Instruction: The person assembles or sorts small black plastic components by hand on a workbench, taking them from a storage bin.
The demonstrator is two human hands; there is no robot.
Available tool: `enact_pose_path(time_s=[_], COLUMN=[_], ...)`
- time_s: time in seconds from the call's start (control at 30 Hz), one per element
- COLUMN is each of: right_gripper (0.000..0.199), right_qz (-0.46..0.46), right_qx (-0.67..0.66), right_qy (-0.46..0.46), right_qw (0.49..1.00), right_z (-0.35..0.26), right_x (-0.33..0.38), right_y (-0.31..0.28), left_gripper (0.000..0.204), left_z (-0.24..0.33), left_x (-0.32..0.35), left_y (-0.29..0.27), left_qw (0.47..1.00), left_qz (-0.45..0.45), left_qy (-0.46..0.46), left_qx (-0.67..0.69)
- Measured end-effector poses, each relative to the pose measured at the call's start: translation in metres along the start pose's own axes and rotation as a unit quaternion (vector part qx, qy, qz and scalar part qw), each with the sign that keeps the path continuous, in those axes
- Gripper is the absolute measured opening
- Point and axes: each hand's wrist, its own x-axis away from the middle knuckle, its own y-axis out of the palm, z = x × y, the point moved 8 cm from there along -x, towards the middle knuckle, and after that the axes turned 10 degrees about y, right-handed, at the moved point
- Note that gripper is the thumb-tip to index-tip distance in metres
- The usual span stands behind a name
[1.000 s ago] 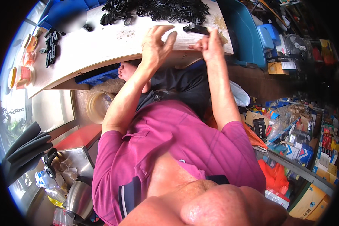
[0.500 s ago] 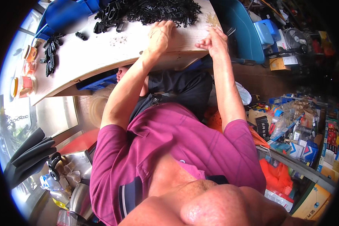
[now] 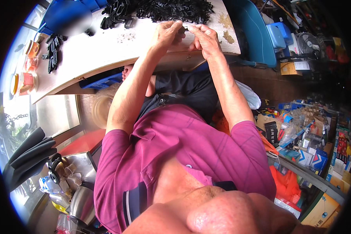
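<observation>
Left hand [image 3: 167, 34] and right hand [image 3: 205, 38] close together over the pale bench [image 3: 105, 50], fingers pinching one small black part [image 3: 186, 28] between them, big pile of black parts [image 3: 171, 9] just behind

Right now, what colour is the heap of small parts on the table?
Black; the heap of small parts shows best in the head view.

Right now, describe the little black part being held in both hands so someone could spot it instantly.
Find the pale worktable at the top of the view, with a heap of black plastic parts at its far edge. Just in front of that heap, the left hand and right hand meet, pinching one small black part. Unlike the others, it is lifted off the table.
</observation>
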Motion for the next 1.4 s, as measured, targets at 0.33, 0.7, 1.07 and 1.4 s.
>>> enact_pose_path(time_s=[0.33, 0.7, 1.07, 1.4], right_gripper=[0.018, 0.024, 0.017, 0.016], right_qz=[-0.01, 0.003, -0.047, -0.038], right_qx=[-0.084, -0.087, -0.13, -0.119], right_qy=[-0.017, -0.009, -0.009, -0.001], right_qw=[0.996, 0.996, 0.99, 0.992], right_z=[0.003, 0.004, 0.011, 0.012], right_x=[0.004, 0.004, 0.006, 0.015], right_y=[0.009, 0.012, 0.038, 0.041], left_gripper=[0.027, 0.021, 0.041, 0.03], left_z=[0.018, 0.099, 0.02, 0.014], left_x=[0.048, 0.097, 0.062, 0.056], left_y=[-0.044, -0.193, -0.025, -0.013], left_qw=[0.994, 0.858, 0.994, 0.991], left_qz=[0.043, 0.264, -0.011, -0.047], left_qy=[0.096, 0.301, 0.059, -0.017], left_qx=[-0.006, -0.322, 0.087, 0.127])
